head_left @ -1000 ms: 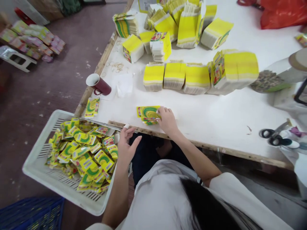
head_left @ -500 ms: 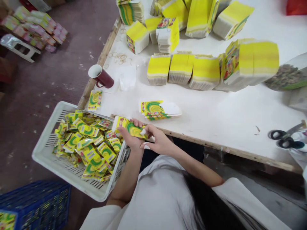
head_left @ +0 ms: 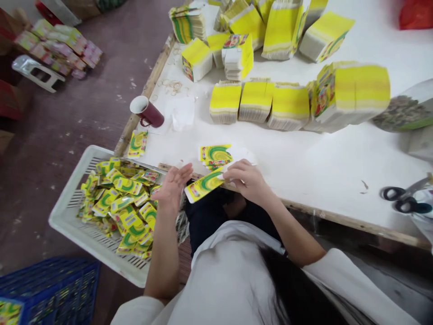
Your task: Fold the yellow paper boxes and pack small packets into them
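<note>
My right hand pinches one end of a flat yellow-and-green carton at the near table edge. The carton slants down toward my left hand, which is spread open just beside its lower end, over the rim of a white slotted basket. The basket is full of yellow-green sachets. A small pile of flat cartons lies on the white table just beyond my right hand.
A maroon mug and one sachet sit at the table's left edge. Several stacks of yellow flat cartons fill the far side. Scissors lie at the right. A blue crate stands on the floor.
A second ago my right hand was on the table pile. Then both hands held a carton over the basket. Now the left has let go and opened, and the right carries the carton toward the table.
</note>
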Motion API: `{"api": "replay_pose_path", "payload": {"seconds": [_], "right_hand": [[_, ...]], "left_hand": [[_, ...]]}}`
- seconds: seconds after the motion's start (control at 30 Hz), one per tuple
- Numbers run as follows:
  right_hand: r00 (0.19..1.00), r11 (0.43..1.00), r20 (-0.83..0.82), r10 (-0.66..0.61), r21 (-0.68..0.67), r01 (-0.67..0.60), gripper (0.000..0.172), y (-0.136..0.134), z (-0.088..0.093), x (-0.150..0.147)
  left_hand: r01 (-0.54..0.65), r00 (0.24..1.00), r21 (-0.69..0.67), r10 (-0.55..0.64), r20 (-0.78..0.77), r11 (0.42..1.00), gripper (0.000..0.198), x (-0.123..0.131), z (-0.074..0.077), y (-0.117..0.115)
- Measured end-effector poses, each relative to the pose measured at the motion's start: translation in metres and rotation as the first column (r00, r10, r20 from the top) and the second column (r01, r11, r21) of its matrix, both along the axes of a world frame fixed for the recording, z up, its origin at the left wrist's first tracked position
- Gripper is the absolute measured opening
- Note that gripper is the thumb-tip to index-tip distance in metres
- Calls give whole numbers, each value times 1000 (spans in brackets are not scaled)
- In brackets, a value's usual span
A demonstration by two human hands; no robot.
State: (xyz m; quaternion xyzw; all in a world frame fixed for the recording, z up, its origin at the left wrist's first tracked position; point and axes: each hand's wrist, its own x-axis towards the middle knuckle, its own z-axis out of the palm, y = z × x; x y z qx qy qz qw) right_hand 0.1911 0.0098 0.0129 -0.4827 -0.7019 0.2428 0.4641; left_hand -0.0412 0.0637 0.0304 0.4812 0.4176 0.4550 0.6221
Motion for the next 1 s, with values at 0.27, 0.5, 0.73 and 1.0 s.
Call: {"api": "replay_pose_path", "payload": {"seconds": [0.27, 0.5, 0.73, 1.0], "right_hand": [[960, 968, -135, -246, 18, 251, 45, -14, -5, -26], [535, 784, -818, -211, -468, -408, 63, -8, -18, -35], [461, 677, -884, -80, -388, -625, 72, -4, -19, -30], [941, 896, -335, 47, -402, -188, 66, -16, -15, -34]], "left_hand": [[265, 771, 63, -172, -613, 962, 65, 29, -2, -29], [330, 673, 433, 112, -731, 839, 69, 46, -15, -47], [489, 659, 496, 69, -749, 718, 51, 44, -16, -38], [457, 618, 229, -122, -776, 859, 68, 50, -20, -34]]}}
